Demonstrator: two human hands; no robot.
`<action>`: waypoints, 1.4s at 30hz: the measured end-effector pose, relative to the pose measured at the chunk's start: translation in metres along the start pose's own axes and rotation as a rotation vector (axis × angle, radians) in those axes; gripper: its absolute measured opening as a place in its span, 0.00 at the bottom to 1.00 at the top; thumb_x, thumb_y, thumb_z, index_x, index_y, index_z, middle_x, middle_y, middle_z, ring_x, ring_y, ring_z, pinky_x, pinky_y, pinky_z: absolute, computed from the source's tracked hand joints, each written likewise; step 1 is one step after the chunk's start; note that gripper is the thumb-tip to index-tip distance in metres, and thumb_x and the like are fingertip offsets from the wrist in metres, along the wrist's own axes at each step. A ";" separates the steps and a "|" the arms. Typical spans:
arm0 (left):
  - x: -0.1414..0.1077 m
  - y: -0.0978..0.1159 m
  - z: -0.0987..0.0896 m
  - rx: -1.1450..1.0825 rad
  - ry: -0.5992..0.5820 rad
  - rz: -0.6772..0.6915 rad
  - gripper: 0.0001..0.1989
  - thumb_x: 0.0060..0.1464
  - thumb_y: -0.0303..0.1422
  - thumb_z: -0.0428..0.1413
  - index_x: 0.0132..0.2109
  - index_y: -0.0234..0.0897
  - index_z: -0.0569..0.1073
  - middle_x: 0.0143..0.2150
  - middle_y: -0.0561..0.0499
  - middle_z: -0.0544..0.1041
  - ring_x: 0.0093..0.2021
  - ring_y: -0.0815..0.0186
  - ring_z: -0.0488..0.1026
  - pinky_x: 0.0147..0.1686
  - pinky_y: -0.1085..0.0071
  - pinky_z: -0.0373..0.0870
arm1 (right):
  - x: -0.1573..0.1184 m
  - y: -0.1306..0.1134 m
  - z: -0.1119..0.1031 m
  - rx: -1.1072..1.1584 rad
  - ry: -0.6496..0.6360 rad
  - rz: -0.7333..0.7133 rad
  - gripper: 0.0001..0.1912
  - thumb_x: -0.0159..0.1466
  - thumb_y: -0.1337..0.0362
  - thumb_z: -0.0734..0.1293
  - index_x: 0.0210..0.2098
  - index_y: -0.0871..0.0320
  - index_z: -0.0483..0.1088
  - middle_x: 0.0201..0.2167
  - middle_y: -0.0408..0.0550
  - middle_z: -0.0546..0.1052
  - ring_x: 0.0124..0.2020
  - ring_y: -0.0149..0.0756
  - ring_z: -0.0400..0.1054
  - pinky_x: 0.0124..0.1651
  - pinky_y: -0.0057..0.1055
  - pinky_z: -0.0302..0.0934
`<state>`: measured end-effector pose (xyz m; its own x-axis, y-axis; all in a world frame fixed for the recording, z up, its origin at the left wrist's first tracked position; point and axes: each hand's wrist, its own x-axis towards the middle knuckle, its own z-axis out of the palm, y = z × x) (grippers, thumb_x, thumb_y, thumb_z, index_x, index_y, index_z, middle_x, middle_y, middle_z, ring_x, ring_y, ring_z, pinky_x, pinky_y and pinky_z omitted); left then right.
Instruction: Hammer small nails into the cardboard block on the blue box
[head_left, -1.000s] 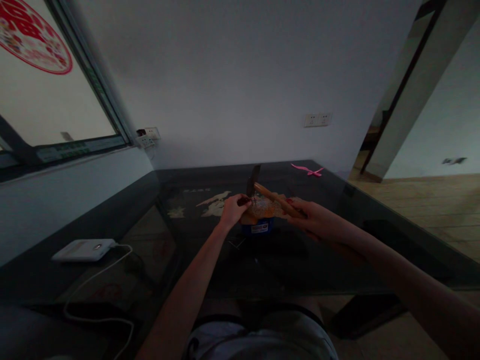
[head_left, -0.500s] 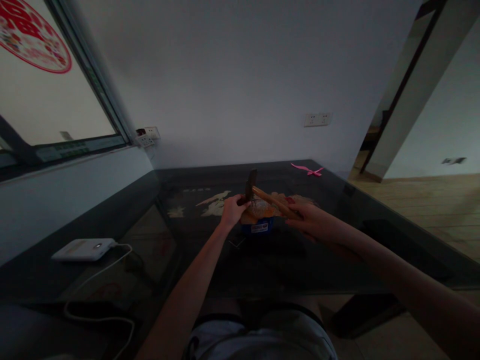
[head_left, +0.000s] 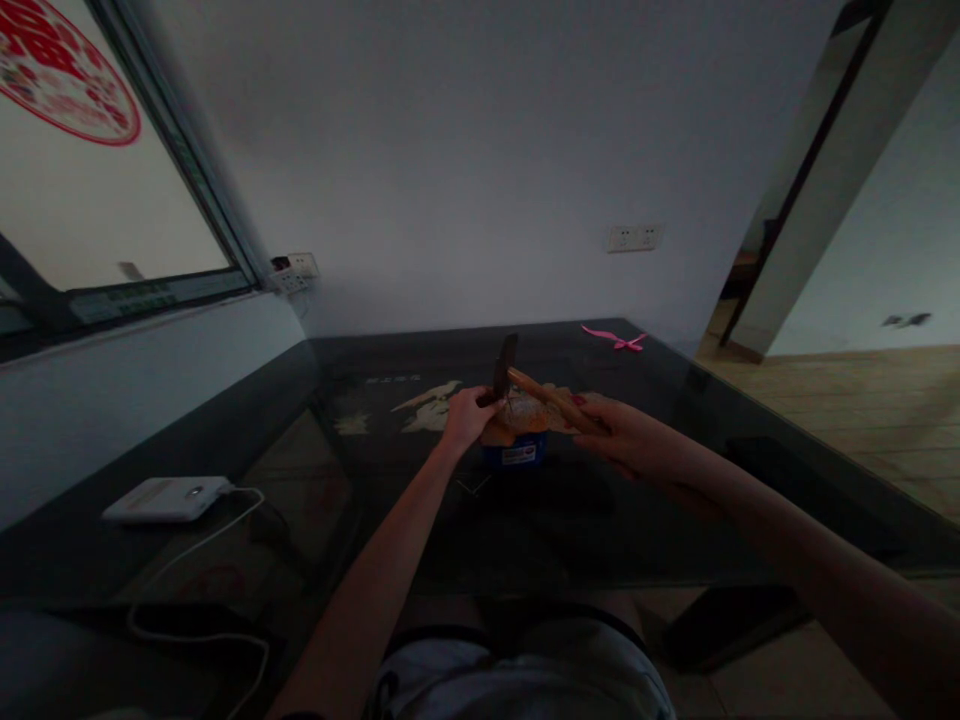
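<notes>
My right hand is closed around the wooden handle of a hammer. The handle slopes up to the left, and the dark metal head stands nearly upright. At the lower end of this head are the bent fingers of my left hand, which seem to pinch it; the exact contact is dim. Below the hammer sits a small blue box with a white label. Crumpled orange-brown material lies over its top, with a clear, shiny part in the middle. Thin dark lines show close to the left fingertips, too small to name.
The dark glass-topped table bears a printed bird picture. A white power bank with a white cable lies at the left. A pink ribbon is near the far right corner, and a dark flat object lies at the right.
The hammer and both hands have shifted very slightly to the right. Both hands keep their hold, and the blue box stays in place.
</notes>
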<state>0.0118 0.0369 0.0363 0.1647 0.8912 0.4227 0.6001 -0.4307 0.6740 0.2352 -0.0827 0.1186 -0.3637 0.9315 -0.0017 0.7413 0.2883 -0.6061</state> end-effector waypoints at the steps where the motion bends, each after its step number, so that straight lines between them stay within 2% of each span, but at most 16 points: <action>1: 0.000 0.001 0.000 0.004 -0.006 0.001 0.07 0.48 0.32 0.58 0.35 0.34 0.77 0.33 0.48 0.79 0.33 0.64 0.74 0.36 0.71 0.68 | -0.001 -0.001 -0.001 0.019 -0.002 -0.003 0.15 0.60 0.63 0.60 0.45 0.63 0.64 0.19 0.37 0.62 0.13 0.25 0.58 0.14 0.22 0.53; 7: 0.000 0.004 -0.001 -0.033 -0.017 0.002 0.06 0.48 0.29 0.58 0.35 0.34 0.77 0.33 0.48 0.79 0.34 0.65 0.75 0.36 0.71 0.68 | -0.006 -0.002 -0.004 0.126 -0.001 -0.013 0.19 0.61 0.58 0.60 0.48 0.63 0.62 0.17 0.35 0.59 0.11 0.24 0.56 0.12 0.22 0.53; 15: 0.011 0.009 0.004 -0.007 -0.042 0.015 0.08 0.47 0.33 0.59 0.35 0.33 0.77 0.32 0.46 0.79 0.33 0.62 0.75 0.34 0.70 0.68 | -0.009 -0.001 -0.003 0.088 -0.006 0.012 0.20 0.61 0.63 0.60 0.51 0.65 0.60 0.17 0.34 0.59 0.12 0.23 0.57 0.12 0.20 0.54; 22: 0.013 0.007 0.006 -0.047 -0.078 0.033 0.06 0.47 0.30 0.58 0.34 0.34 0.77 0.33 0.48 0.79 0.33 0.65 0.75 0.36 0.71 0.69 | -0.008 0.006 -0.003 0.149 0.002 -0.008 0.21 0.61 0.60 0.60 0.51 0.64 0.60 0.18 0.34 0.59 0.12 0.23 0.56 0.12 0.21 0.54; 26: 0.013 0.004 0.008 -0.067 -0.070 0.068 0.05 0.49 0.30 0.57 0.33 0.34 0.76 0.32 0.48 0.79 0.32 0.66 0.75 0.34 0.73 0.69 | -0.008 0.006 -0.002 0.125 0.012 -0.015 0.19 0.61 0.60 0.60 0.48 0.65 0.63 0.18 0.35 0.60 0.12 0.23 0.56 0.13 0.21 0.53; 33: 0.015 -0.006 0.014 0.022 -0.044 0.130 0.08 0.51 0.35 0.56 0.36 0.36 0.75 0.34 0.49 0.79 0.34 0.64 0.75 0.34 0.71 0.69 | -0.011 0.006 -0.002 0.128 0.021 -0.028 0.20 0.61 0.62 0.60 0.51 0.64 0.61 0.17 0.35 0.60 0.12 0.23 0.56 0.13 0.22 0.54; 42: 0.013 0.007 0.005 0.055 -0.068 0.108 0.06 0.50 0.32 0.56 0.35 0.36 0.75 0.33 0.49 0.79 0.35 0.65 0.75 0.35 0.72 0.68 | -0.012 0.011 0.000 0.175 0.021 0.008 0.18 0.60 0.60 0.60 0.48 0.63 0.62 0.17 0.35 0.60 0.11 0.23 0.56 0.12 0.21 0.53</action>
<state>0.0225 0.0463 0.0433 0.2824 0.8486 0.4474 0.6180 -0.5176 0.5917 0.2477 -0.0905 0.1115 -0.3449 0.9386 0.0085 0.6336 0.2395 -0.7357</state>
